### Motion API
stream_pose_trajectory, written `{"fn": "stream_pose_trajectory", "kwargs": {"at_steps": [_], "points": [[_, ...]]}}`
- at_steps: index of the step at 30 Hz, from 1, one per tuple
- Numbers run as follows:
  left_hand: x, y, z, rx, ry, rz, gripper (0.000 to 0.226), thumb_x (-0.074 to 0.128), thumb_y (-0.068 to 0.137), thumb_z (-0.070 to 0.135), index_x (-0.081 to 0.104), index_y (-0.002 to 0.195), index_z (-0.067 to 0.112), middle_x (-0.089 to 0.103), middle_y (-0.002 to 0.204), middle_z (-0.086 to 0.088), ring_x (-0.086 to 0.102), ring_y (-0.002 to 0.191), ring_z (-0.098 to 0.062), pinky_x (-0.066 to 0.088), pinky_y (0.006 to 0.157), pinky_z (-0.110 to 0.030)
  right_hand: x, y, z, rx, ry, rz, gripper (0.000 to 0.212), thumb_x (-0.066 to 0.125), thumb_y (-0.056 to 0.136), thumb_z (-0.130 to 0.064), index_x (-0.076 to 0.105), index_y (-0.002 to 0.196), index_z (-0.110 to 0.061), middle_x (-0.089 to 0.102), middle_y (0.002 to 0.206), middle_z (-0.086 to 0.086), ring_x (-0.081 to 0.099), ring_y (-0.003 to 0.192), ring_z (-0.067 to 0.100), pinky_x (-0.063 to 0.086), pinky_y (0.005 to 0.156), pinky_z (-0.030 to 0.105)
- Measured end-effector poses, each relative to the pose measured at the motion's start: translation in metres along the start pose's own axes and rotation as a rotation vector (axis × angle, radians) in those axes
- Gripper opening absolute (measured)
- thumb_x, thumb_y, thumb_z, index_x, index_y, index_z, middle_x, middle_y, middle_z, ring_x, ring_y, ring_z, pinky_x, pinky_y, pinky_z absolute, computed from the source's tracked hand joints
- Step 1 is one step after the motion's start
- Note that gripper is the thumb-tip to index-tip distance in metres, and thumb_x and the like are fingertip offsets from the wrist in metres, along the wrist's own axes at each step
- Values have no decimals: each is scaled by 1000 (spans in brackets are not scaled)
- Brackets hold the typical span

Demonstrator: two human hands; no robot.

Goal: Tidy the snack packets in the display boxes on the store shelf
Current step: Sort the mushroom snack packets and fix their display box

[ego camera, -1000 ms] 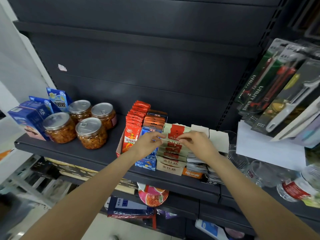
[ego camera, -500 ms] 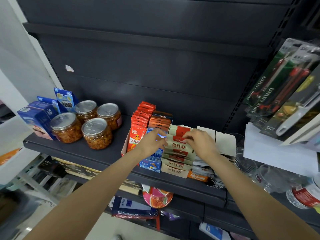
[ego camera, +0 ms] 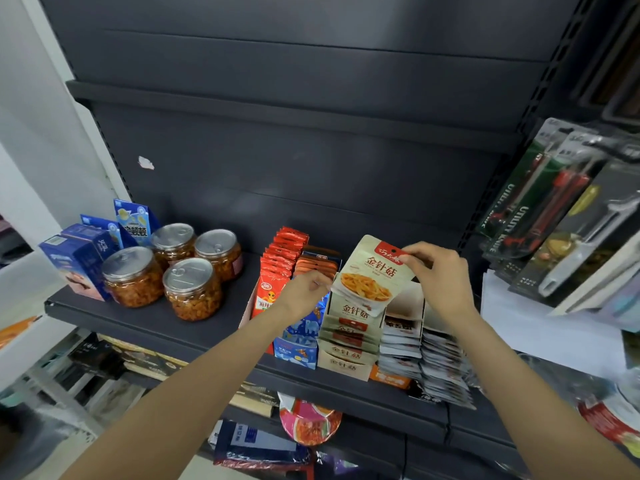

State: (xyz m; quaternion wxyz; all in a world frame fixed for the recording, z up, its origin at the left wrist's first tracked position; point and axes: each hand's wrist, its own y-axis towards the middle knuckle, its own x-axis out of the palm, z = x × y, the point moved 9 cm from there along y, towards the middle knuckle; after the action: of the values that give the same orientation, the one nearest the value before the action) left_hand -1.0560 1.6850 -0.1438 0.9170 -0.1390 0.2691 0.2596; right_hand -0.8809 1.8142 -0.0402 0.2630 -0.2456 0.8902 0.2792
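Head cam shows the right hand (ego camera: 438,271) pinching the top red corner of one beige mushroom packet (ego camera: 372,275), lifted clear above the rest of its row, tilted a bit to the left. Only thumb and fingertips have it by that corner, so it's kind of dangling. Left hand (ego camera: 304,294) is down at the left edge of the beige display box (ego camera: 346,362), fingers curled against the packets there; can't tell for sure if it's actually gripping one or just steadying the row

What could go wrong imo: that corner pinch is thin, so a slick foil pouch could swing or slip and drop onto the shelf (ego camera: 156,320), or off the front edge. Sliding it back in at an angle could also snag the upright packets and fan them forward, and the box sits right at the shelf lip. The grey packets (ego camera: 401,344) just beside it are already leaning out over the edge, so a bump from the right wrist could spill those too
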Motion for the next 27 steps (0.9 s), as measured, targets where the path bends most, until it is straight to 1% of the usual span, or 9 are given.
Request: {"fn": "stream_pose_trajectory", "kwargs": {"at_steps": [4, 7, 10, 13, 16, 18, 20, 23, 27], "points": [[-7, -3, 12, -70, -285, 28, 25, 40, 101, 19, 60, 107, 5, 60, 91, -2, 56, 77, -9, 45, 62, -10, -12, -1, 4, 32, 151, 70, 10, 64, 87, -12, 70, 84, -19, 69, 82, -8, 62, 79, -1, 44, 66, 6], [-6, -7, 1, -307, -506, -38, 40, 36, 100, 43, 62, 101, 13, 69, 92, -6, 63, 80, -16, 49, 70, -24, -14, -3, 6, 47, 299, 72, 18, 64, 86, -8, 69, 79, -24, 70, 81, -11, 65, 79, 3, 48, 71, 16], [-8, -10, -2, -417, -678, -67, 41, 41, 98, 45, 64, 99, 11, 72, 88, -9, 66, 77, -20, 51, 70, -28, -14, -4, 3, 68, 470, 44, 21, 65, 85, -6, 70, 79, -25, 71, 79, -13, 66, 78, 0, 52, 72, 18], [-13, -10, 11, -272, -736, -71, 24, 49, 98, 18, 63, 109, 2, 70, 101, -15, 68, 85, -18, 54, 71, -24, -12, -4, 0, 49, 516, 20, 23, 65, 83, -1, 73, 82, -23, 71, 94, -11, 64, 93, 2, 49, 83, 16], [-25, -12, 21, -100, -775, -27, 28, 51, 92, -4, 59, 119, -1, 64, 115, -19, 66, 97, -23, 58, 73, -24, -9, -3, 12, 140, 531, 37, 30, 58, 87, 1, 73, 87, -24, 67, 108, -4, 62, 103, 12, 52, 84, 26], [-33, -17, 27, -38, -769, 17, 35, 54, 89, -7, 58, 122, 5, 64, 115, -15, 67, 95, -22, 58, 70, -26, 2, -7, 22, 292, 633, -5, 30, 47, 94, -2, 72, 97, -21, 70, 108, 2, 65, 99, 18, 55, 77, 29], [-40, -22, 34, 12, -735, 52, 42, 55, 87, -10, 57, 125, 8, 62, 112, -12, 67, 92, -19, 58, 68, -26, 12, -13, 27, 407, 748, -63, 30, 43, 96, -7, 69, 106, -18, 70, 109, 4, 64, 102, 19, 53, 83, 33], [-44, -29, 42, 97, -607, 72, 50, 57, 85, -12, 58, 124, 19, 60, 113, -4, 68, 88, -13, 58, 68, -25, 15, -17, 23, 352, 684, -124, 33, 52, 93, -6, 65, 115, -26, 67, 114, -4, 62, 107, 14, 51, 91, 34], [-43, -35, 51, 187, -419, 42, 61, 61, 84, -10, 51, 123, 37, 58, 124, 3, 67, 94, -20, 57, 69, -24, 18, -21, 17, 271, 652, -163, 54, 56, 84, 12, 57, 125, -24, 66, 111, -10, 63, 103, 7, 55, 76, 22]]}}
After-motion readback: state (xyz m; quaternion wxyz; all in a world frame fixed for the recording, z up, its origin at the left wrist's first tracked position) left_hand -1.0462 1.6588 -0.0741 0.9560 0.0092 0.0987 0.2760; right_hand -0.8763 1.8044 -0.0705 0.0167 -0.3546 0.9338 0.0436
